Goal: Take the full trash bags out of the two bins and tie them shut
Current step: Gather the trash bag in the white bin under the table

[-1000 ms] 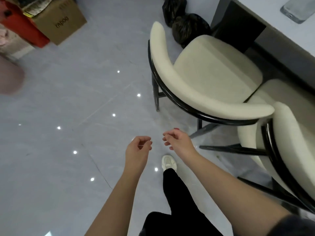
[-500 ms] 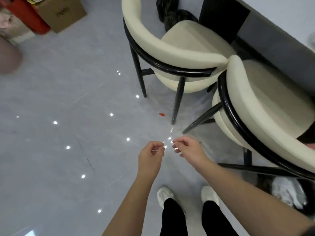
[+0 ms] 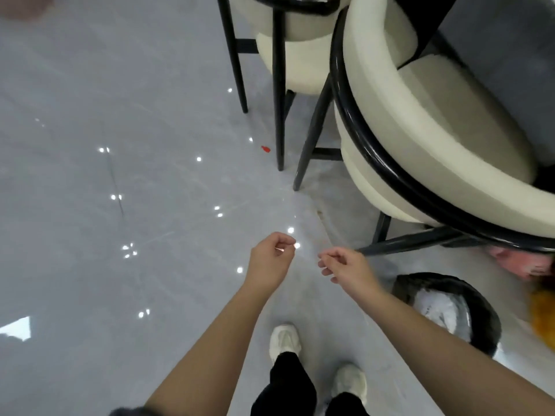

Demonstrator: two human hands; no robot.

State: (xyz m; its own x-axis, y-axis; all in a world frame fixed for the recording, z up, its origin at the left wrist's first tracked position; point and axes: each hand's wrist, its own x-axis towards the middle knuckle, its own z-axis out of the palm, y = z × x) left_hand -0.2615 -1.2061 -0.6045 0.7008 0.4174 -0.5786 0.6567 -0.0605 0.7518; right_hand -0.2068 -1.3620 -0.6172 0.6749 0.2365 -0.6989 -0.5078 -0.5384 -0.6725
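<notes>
A round bin lined with a black trash bag (image 3: 480, 301) stands on the floor at the lower right, partly under a chair and behind my right forearm. White crumpled rubbish (image 3: 441, 310) fills it. My left hand (image 3: 270, 259) hangs over the floor with its fingers loosely curled and nothing in it. My right hand (image 3: 345, 265) is beside it, also loosely curled and holding nothing, a short way left of the bin's rim.
Two cream chairs with black frames, one (image 3: 435, 139) over the bin and one (image 3: 294, 55) behind it, crowd the upper right. Pink and orange things (image 3: 528, 274) lie under the near chair. A red scrap (image 3: 265, 149) lies on the glossy grey floor (image 3: 120, 205). My white shoes (image 3: 283, 340) are below.
I have walked forward and the view has tipped down: the chairs slid up the frame and the bin came into sight at the lower right. My hands have drawn slightly apart.
</notes>
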